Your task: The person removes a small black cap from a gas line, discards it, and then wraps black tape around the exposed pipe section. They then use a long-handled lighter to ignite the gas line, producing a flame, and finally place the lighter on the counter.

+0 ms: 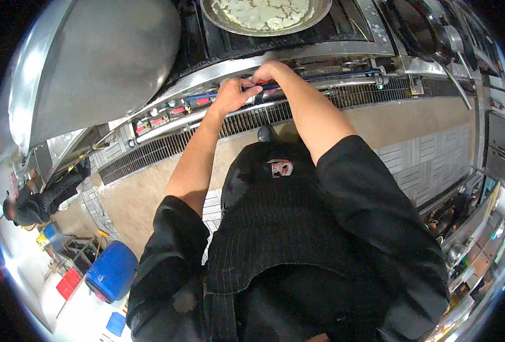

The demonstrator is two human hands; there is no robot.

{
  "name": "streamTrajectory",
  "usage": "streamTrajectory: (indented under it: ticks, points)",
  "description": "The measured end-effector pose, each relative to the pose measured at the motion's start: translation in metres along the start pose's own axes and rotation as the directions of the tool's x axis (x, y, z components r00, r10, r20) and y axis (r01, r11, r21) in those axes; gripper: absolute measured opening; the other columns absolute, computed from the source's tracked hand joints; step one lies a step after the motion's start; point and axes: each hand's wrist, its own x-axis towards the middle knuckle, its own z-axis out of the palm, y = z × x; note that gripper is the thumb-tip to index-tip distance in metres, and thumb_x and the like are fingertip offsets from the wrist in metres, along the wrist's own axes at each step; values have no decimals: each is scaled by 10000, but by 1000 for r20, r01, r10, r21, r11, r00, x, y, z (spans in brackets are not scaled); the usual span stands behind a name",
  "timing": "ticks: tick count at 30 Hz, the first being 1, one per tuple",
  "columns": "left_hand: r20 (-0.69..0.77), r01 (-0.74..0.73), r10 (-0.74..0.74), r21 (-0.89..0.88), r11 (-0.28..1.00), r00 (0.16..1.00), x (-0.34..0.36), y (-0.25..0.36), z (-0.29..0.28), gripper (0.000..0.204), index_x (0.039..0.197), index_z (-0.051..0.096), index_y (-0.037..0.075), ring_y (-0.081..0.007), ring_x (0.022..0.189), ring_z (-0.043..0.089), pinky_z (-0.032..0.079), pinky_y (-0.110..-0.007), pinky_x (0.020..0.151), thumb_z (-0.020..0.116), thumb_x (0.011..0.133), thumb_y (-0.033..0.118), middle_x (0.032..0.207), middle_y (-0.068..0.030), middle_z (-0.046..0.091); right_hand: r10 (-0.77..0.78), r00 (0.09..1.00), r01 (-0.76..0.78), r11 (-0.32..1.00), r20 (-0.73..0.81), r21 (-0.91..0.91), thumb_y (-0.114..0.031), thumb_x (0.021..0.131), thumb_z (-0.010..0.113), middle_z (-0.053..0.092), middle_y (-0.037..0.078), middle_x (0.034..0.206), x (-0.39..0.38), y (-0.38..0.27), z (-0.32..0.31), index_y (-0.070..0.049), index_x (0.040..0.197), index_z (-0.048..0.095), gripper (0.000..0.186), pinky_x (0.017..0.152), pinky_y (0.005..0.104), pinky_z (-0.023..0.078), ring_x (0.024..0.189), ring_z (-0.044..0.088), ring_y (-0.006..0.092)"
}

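My left hand (235,94) and my right hand (268,73) meet at the stove's front rail, both with fingers curled around a small fitting at the blue pipe (349,74); what exactly they grip is partly hidden by the fingers. The left thumb points right, just below the right hand. Several red valve handles (203,101) line the rail to the left of my hands, above a long metal tube (155,130). Just behind them, on the black burner grate (187,43), sits a round metal pan (264,29) with a pale, cracked layer inside.
A large domed steel vessel (98,62) fills the upper left. Dark woks (418,34) sit at upper right. A co-worker (47,199) in dark clothes is at far left, near a blue barrel (112,271). A floor drain grate (127,164) runs below the stove; shelving (469,251) stands at right.
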Motion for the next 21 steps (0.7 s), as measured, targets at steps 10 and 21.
streamTrajectory:
  ticks: [10,21]
  points:
    - [-55,-46,48,39,998,997,-16,-9,14,416,962,805,75,-312,632,653,513,-424,669,757,871,477,710,-191,686,-219,872,215,975,-437,-58,-294,633,787,716,119,675,-21,-12,16,-24,696,724,284,581,354,570,562,683,218]
    - [-50,1,-1,2,1000,999,-4,-16,24,488,1047,808,116,-395,820,720,548,-468,834,699,892,565,784,-219,726,-459,498,467,857,-736,-218,-338,578,822,726,136,829,-72,7,9,-72,809,671,384,741,421,574,796,718,322]
